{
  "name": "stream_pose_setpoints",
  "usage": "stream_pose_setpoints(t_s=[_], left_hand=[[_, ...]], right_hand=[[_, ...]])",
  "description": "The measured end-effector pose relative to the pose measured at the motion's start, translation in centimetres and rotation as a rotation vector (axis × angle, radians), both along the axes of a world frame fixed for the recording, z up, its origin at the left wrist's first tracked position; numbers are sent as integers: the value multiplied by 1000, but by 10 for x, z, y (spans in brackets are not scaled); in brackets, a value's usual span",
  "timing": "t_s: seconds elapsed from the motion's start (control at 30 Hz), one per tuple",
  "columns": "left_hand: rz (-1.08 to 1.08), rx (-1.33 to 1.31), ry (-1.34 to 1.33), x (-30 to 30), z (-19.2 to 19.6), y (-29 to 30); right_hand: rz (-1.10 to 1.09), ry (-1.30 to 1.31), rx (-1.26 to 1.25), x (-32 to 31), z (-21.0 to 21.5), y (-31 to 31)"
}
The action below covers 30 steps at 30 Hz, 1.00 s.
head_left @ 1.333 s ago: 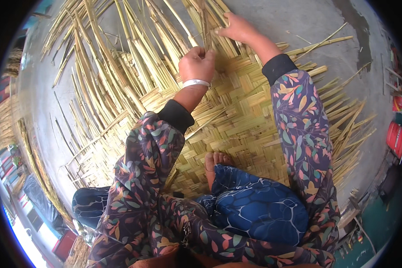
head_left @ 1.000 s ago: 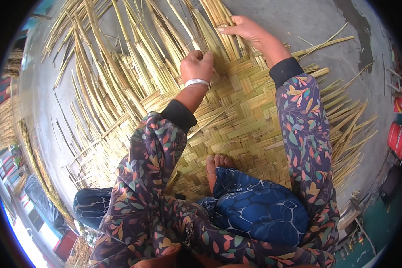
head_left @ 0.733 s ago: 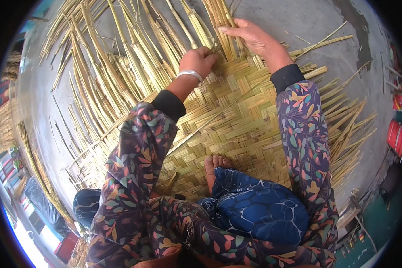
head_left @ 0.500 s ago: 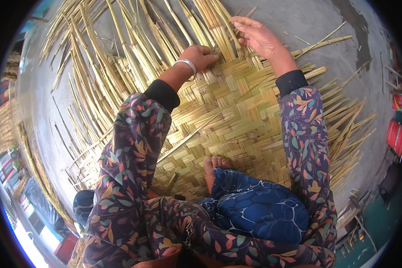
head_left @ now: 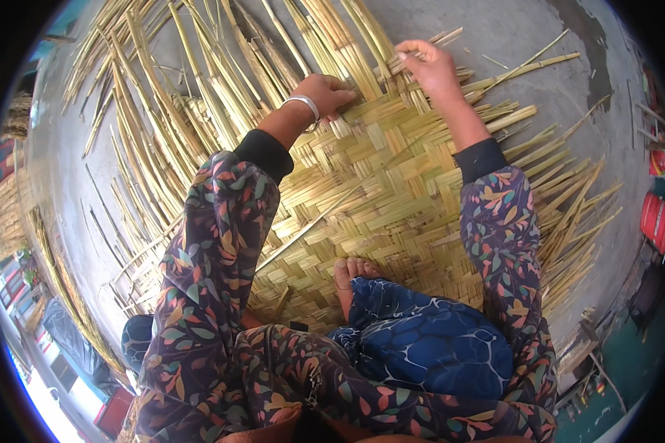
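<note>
A bare foot (head_left: 345, 284) rests on a woven mat (head_left: 391, 199) of flat yellow strips, nearest the viewer; farther out, the left hand (head_left: 326, 94) presses flat, fingers closed, on the weave's far edge; just right, the right hand (head_left: 430, 68) pinches loose strips (head_left: 347, 44), whose long axes run away and slightly leftward.

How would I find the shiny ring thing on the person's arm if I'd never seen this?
Start at the big woven straw mat on the grey floor. Two arms in flowery sleeves reach across it; follow the left one up to the left hand. At its wrist sits a thin silvery bangle, the only metal thing among all the yellow strips.
</note>
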State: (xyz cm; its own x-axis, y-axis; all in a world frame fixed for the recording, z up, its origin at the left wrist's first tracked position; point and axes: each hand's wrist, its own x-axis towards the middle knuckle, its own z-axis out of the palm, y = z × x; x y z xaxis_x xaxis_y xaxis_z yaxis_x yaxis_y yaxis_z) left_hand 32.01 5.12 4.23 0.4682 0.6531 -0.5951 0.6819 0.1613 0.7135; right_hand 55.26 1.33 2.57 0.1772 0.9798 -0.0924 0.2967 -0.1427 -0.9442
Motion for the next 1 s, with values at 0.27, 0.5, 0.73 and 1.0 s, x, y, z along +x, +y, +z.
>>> stream_pose_setpoints(t_s=[0.27,0.5,0.73,1.0], left_hand=[[292,558,-38,-9,-21,-50],[-45,1134,253,-12,-25,-98],[-207,1081,289,-15,-22,-94],[-76,885,103,-12,-18,-57]], right_hand=[[-167,-502,28,-17,0,-35],[-166,-554,100,-16,2,-37],[-93,-659,-172,-36,40,-61],[341,-800,-218,-38,45,-101]])
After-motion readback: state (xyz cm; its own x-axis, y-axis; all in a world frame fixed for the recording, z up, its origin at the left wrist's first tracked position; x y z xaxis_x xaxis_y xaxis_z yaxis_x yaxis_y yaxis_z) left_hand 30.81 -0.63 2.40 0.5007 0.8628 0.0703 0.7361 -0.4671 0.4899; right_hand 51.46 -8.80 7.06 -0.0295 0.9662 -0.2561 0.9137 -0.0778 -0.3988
